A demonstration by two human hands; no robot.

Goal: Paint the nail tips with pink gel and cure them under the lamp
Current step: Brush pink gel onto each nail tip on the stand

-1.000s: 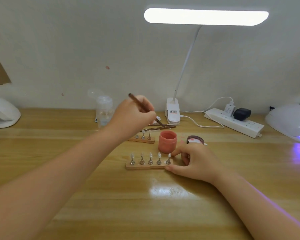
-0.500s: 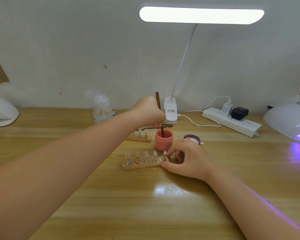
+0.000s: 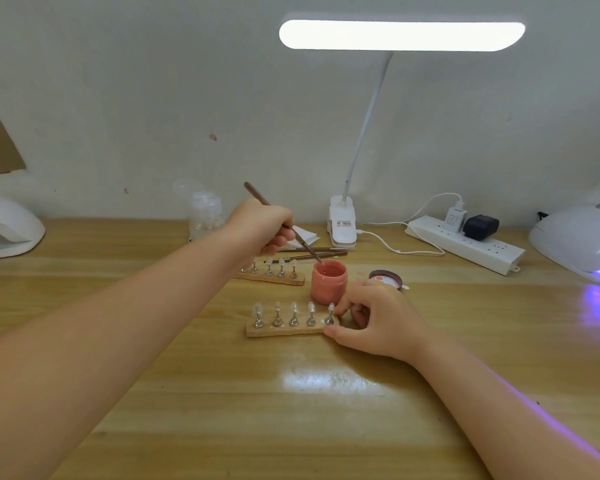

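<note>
1. Tilted now instead of upright, the brush (image 3: pixel 280 223) is leaning with its handle up to the left, and its tip is touching the far rim of the pink gel jar (image 3: pixel 328 283) rather than standing deep in it.
2. Left hand (image 3: pixel 263 226) is gripping the brush, fingers curled around the handle.
3. Right hand (image 3: pixel 374 320) is staying at the right end of the near wooden holder (image 3: pixel 284 331), thumb and fingers pinching that end.
4. Five nail tips (image 3: pixel 293 308) are standing on metal stems in this holder, just in front of the jar.
5. Another holder (image 3: pixel 274 276) is lying behind, left of the jar.
6. Curing lamp (image 3: pixel 579 239) is glowing purple at the surface's (image 3: pixel 222 403) right edge, well apart from the holders.
7. Jar lid (image 3: pixel 385 278) is lying right of the jar.
</note>
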